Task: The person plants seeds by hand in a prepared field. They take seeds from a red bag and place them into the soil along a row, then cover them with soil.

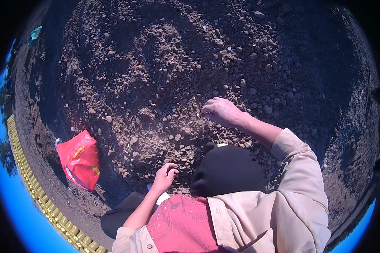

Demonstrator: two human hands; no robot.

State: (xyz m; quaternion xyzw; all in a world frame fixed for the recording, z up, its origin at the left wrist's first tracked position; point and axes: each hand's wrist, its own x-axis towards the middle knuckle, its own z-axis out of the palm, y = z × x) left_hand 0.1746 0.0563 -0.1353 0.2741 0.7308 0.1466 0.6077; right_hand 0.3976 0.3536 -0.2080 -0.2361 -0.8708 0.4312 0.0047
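Note:
Dry, crumbly soil (177,72) strewn with clods and small stones lies before me. My right hand (223,112) hangs over it near the middle, back upward and fingers curled under; a small pale bit shows at the fingertips, too small to identify. Lower and to the left, my left hand (165,177) is held just above the clods in front of my pink top, with its fingers loosely bent. Whether anything lies between its fingers cannot be told. A red plastic bag (80,161) with yellow print rests on the ground to the left.
My dark-trousered knee (229,170) juts out between my arms, and the other leg (122,213) is bent at lower left. A thin stick pokes from beneath the red bag. Farther off are a green bag (35,34) and a long row of stacked yellowish sacks (50,205).

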